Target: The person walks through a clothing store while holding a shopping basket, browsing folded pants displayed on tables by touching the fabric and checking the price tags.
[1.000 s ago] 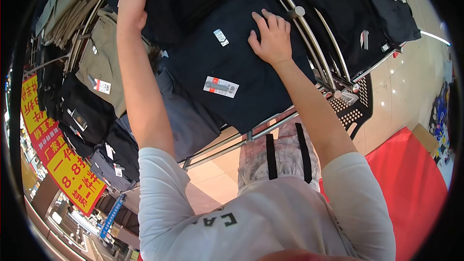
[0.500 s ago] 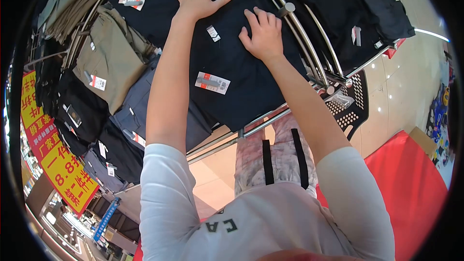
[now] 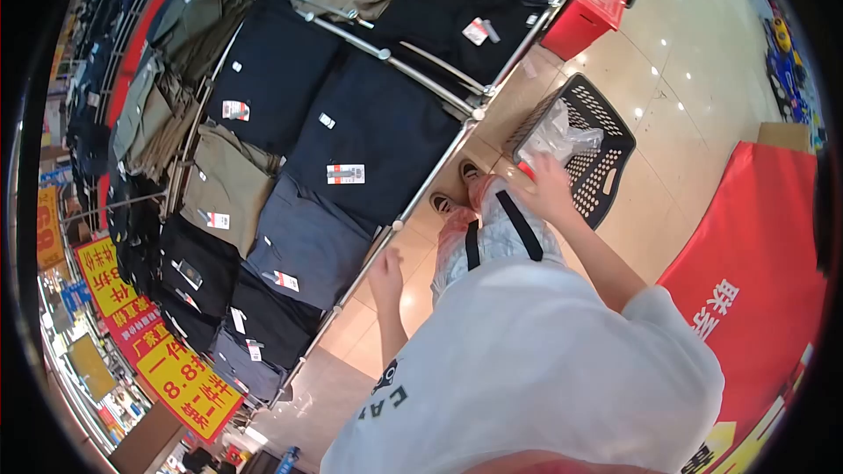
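Note:
My left hand [image 3: 386, 279] hangs beside the front rail of a clothes rack, fingers loosely curled with nothing visible in them. My right hand [image 3: 551, 189] is at the near side of a black perforated shopping basket [image 3: 600, 202], closed around what looks like its red handle [image 3: 527, 169]; the grip is partly hidden by the hand. Clear plastic bags [image 3: 562, 133] lie inside the basket. On the rack, folded dark trousers [image 3: 386, 136] lie flat with a white and red price tag [image 3: 346, 174] on them.
Grey trousers [image 3: 312, 233] and khaki trousers [image 3: 224, 180] lie alongside. A metal rail [image 3: 430, 184] edges the rack. A red box-shaped basket [image 3: 587, 13] stands beyond, and a red-covered surface [image 3: 746, 246] is at right. Yellow and red signs [image 3: 189, 386] hang at left.
Both hands have left the dark trousers. My left hand has drawn back beside the rack, and my right hand has moved to the shopping basket. The view has shifted right, showing more floor.

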Demonstrator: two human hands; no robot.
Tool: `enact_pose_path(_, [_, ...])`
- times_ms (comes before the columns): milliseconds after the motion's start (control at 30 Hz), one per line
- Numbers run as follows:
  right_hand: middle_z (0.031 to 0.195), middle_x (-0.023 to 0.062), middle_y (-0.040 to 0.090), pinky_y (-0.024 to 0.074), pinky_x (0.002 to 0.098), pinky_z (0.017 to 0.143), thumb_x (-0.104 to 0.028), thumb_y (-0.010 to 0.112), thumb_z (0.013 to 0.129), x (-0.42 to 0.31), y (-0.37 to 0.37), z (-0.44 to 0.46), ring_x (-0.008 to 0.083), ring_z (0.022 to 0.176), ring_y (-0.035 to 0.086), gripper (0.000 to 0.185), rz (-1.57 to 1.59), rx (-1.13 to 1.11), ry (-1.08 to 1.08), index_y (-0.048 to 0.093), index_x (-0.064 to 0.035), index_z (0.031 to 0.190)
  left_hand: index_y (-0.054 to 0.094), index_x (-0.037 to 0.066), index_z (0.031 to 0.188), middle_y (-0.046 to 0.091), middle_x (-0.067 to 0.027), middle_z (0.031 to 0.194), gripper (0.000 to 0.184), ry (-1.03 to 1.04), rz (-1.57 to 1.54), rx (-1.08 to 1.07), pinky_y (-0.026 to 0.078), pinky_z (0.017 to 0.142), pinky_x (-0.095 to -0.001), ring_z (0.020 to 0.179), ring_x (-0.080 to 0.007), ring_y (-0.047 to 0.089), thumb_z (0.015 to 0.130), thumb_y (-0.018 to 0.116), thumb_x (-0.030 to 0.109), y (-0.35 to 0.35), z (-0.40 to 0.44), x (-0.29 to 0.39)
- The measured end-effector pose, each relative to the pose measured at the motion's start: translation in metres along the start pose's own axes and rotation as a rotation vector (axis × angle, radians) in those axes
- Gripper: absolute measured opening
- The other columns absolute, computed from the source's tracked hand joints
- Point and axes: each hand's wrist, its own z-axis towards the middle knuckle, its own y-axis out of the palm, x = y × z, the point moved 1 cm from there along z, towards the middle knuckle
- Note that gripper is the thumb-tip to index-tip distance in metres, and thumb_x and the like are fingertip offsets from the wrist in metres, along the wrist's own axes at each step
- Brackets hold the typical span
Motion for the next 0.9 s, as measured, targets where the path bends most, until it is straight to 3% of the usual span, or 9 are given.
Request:
enact_pose_path(100, [0.114,0.0208,0.06,0.0493,0.0483,0.086,-0.036,0.071,0.081,0.074,0.019,-0.069,0.0414,0.102,0.06,0.052,-0.16,-0.072,0.254,0.057,-0.0051,0.121,0.067,-0.004,0.091,0.067,-0.014,0.072,0.033,-0.157,0.015,-0.152,0.05,0.066,-0.0337,0.069,-0.0204,0.066,0.098,0.05,0.024,0.024,-0.032,-0.034])
enact_pose_path(167, [0.11,0.021,0.064,0.0517,0.0491,0.081,-0.037,0.07,0.082,0.093,0.018,-0.085,0.0412,0.096,0.064,0.048,-0.129,-0.136,0.351,0.059,-0.0062,0.118,0.067,-0.004,0.09,0.067,-0.0135,0.071,0.036,-0.057,0.066,-0.164,0.05,0.065,-0.0345,0.067,-0.0207,0.065,0.097,0.049,0.026,0.039,-0.031,-0.049])
enact_pose_path(233, [0.094,0.0207,0.069,0.0539,0.0506,0.072,-0.038,0.066,0.084,0.091,0.02,-0.07,0.0408,0.083,0.068,0.038,-0.041,-0.295,0.398,0.064,-0.0092,0.109,0.066,-0.002,0.09,0.066,-0.0114,0.07,0.034,-0.032,0.059,-0.2,0.05,0.063,-0.0321,0.066,-0.0186,0.065,0.098,0.048,0.025,0.047,-0.011,-0.064])
enact_pose_path(267, [0.083,0.021,0.07,0.0536,0.0518,0.071,-0.04,0.06,0.086,0.097,0.024,-0.067,0.0405,0.079,0.068,0.035,-0.016,-0.204,0.358,0.068,-0.0111,0.104,0.066,-0.002,0.09,0.066,-0.0114,0.07,0.034,-0.028,0.061,-0.19,0.05,0.063,-0.0321,0.066,-0.0186,0.065,0.098,0.048,0.025,0.048,-0.008,-0.057])
enact_pose_path(333, [0.086,0.0216,0.07,0.0534,0.0519,0.072,-0.04,0.06,0.086,0.114,0.023,-0.054,0.0409,0.081,0.068,0.036,0.034,-0.235,0.366,0.068,-0.0093,0.102,0.064,-0.001,0.091,0.064,-0.0088,0.069,0.031,-0.173,-0.25,0.047,0.05,0.059,-0.0293,0.064,-0.016,0.064,0.099,0.045,0.023,0.055,-0.005,-0.044])
enact_pose_path(500, [0.093,0.0238,0.07,0.0523,0.0513,0.08,-0.038,0.056,0.087,0.15,-0.003,-0.021,0.0439,0.09,0.066,0.039,0.172,-0.292,0.388,0.069,-0.0036,0.099,0.063,0.0,0.092,0.064,-0.0088,0.07,0.029,-0.308,-0.31,0.116,0.051,0.055,-0.0291,0.061,-0.0149,0.062,0.098,0.044,0.022,0.102,-0.06,-0.05])
enact_pose_path(567, [0.097,0.026,0.069,0.0513,0.0505,0.082,-0.044,0.058,0.086,0.179,0.004,-0.003,0.0434,0.094,0.066,0.045,0.189,-0.281,0.412,0.07,-0.0034,0.099,0.064,0.0,0.095,0.065,-0.0106,0.071,0.032,-0.203,-0.093,-0.154,0.053,0.055,-0.0329,0.06,-0.0181,0.062,0.096,0.044,0.024,0.13,-0.091,-0.102])
enact_pose_path(633, [0.096,0.0258,0.069,0.0511,0.0509,0.083,-0.043,0.058,0.086,0.197,-0.003,0.008,0.0434,0.094,0.066,0.043,0.204,-0.251,0.423,0.07,-0.005,0.102,0.064,0.001,0.104,0.068,-0.0141,0.087,0.034,-0.547,-0.205,-0.414,0.055,0.067,-0.0361,0.078,-0.0187,0.066,0.095,0.048,0.029,0.154,-0.107,-0.159])
enact_pose_path(900, [0.098,0.0245,0.069,0.0509,0.0515,0.082,-0.034,0.057,0.084,0.252,-0.042,0.057,0.0434,0.095,0.065,0.036,0.217,-0.118,0.458,0.07,-0.0064,0.103,0.065,0.0,0.103,0.068,-0.0135,0.082,0.036,-0.545,0.017,-0.368,0.054,0.061,-0.0369,0.069,-0.0218,0.065,0.094,0.046,0.029,0.164,-0.165,-0.076])
